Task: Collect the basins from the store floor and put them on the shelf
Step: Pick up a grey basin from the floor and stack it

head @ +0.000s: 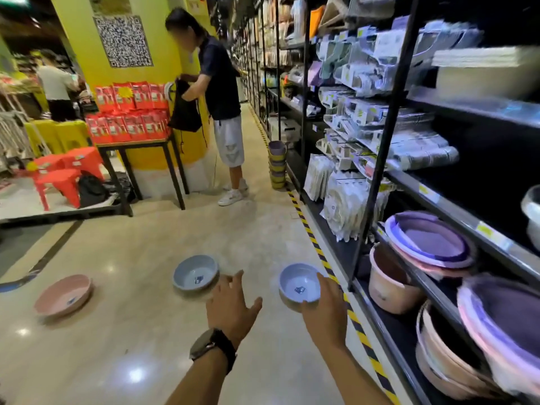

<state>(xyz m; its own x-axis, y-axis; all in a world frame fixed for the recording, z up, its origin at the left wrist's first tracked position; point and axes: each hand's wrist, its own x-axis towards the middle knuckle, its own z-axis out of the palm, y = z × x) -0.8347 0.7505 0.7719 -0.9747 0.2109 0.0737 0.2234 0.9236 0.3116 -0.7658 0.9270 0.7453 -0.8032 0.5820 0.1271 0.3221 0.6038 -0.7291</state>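
Light, stiff lavender plastic basin on the floor — right hand grasps its near rim, best hold — left hand spread, empty

Two bare forearms rise from the bottom edge of the frame toward its lower centre; the left hand is spread open, palm down, fingers fanned and thumb angled out to the right, gripping nothing; a dark wristwatch with a black strap circles its wrist; the right hand, just to the right, shows its back, fingers reaching forward and curled over something in front of it; whether they clamp is unclear.
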